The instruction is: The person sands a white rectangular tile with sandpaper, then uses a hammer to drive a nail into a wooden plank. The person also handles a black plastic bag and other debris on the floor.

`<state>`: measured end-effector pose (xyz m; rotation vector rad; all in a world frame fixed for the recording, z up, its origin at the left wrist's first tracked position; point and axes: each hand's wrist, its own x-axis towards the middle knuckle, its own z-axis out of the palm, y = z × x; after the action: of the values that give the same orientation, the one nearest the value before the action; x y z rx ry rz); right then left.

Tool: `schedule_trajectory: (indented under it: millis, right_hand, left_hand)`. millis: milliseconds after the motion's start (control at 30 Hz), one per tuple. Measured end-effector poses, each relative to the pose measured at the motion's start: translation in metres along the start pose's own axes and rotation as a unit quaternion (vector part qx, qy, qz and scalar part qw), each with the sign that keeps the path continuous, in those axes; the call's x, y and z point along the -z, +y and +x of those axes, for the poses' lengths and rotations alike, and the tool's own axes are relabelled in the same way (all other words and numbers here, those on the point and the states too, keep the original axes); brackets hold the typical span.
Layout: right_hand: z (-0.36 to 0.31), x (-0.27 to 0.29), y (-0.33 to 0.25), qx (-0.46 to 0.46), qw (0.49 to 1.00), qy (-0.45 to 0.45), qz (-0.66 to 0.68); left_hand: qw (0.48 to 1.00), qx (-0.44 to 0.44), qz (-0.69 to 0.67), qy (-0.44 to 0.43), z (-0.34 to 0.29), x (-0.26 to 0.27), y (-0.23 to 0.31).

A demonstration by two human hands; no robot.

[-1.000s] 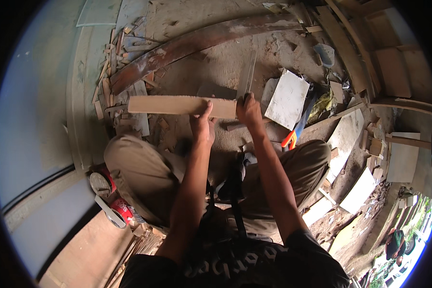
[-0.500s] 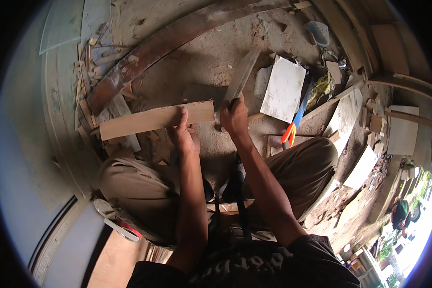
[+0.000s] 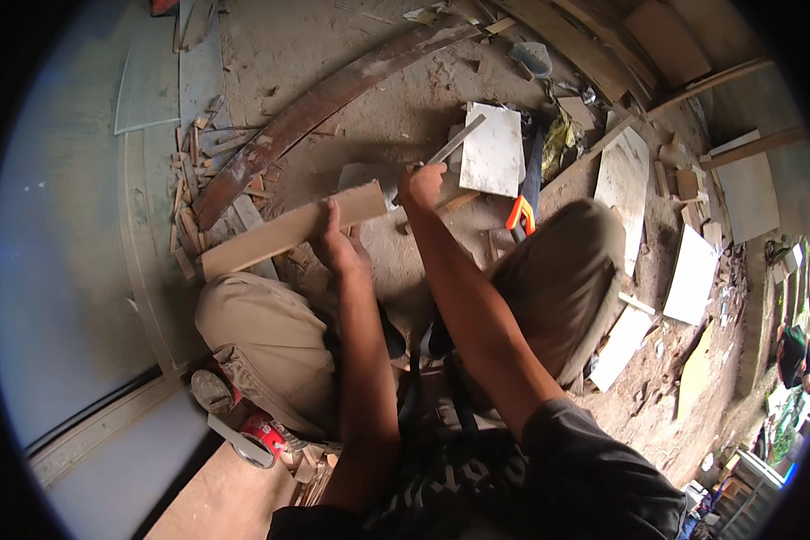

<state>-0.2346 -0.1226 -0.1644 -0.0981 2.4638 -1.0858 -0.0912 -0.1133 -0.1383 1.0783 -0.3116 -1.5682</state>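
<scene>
The plank is the thing to watch — the left hand grips it near its right end, fingers wrapped around its edge, and it now tilts up to the right where a second ago it lay nearly level. The right hand sits just off the plank's right end, fingers closed tight on the handle of a trowel, whose grey blade meets that end. The trowel has swung from steep to slanting since the earlier view, so my read is a chopping or scraping stroke is under way on the plank's end. Right of the plank lies a white tile; beyond it, orange-handled pliers. Behind the plank runs a long curved board — dusty ground all round.
</scene>
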Motion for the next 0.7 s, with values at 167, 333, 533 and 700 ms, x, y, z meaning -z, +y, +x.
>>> schedule_trajectory:
  millis: [167,333,533,700]
  right_hand:
    - [0.059,0.006,0.014,-0.095,0.991,0.091,-0.023]
    - [0.067,0.013,0.043,0.039,0.996,0.060,-0.045]
    - [0.114,0.013,0.031,0.016,0.997,-0.058,0.038]
    - [0.092,0.026,-0.001,-0.008,0.985,-0.136,0.105]
  left_hand:
    - [0.999,-0.010,0.002,-0.043,-0.028,-0.039,0.035]
    - [0.996,-0.055,0.003,-0.068,-0.038,-0.025,0.074]
    - [0.999,-0.017,-0.011,-0.048,-0.023,-0.046,0.041]
    - [0.998,-0.011,-0.011,-0.066,-0.005,-0.065,0.036]
